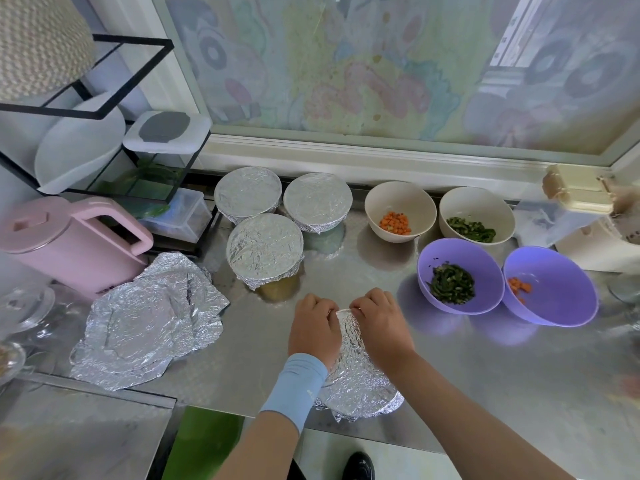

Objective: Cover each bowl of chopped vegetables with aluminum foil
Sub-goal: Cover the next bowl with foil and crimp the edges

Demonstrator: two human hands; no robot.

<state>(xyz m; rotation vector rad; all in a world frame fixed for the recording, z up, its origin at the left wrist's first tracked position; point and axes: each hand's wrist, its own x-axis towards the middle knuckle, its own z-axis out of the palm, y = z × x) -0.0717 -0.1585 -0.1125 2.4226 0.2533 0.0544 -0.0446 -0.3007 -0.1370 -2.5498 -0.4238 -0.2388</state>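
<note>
I see both hands close together at the near edge of the shiny metal worktop (485, 358). The left hand (313, 332) and the right hand (379, 323) have their fingers curled, and each one pinches the far rim of a foil cover (360, 382). The foil cover is silver and crinkly and makes a round dome. I cannot see the bowl under it. A soft blue band (298, 386) is on the left wrist.

Past the hands, to the left, stand three wrapped bowls (265, 249) close together. Their foil tops are flat and round, with the edges folded down. To the left of the hands lies a pile of loose foil (149, 320), wrinkled and bent, and it touches nothing else.

To the right are four open bowls, all smooth and round. A cream bowl (388, 197) holds small orange carrot cubes. Beside it, a second cream bowl (474, 202) holds chopped green bits. In front of them, a purple bowl (460, 254) holds more green bits, and another purple bowl (561, 282) holds a few carrot cubes. The two purple ones touch.

A pink kettle (65, 240) with a big handle stands at the far left.
</note>
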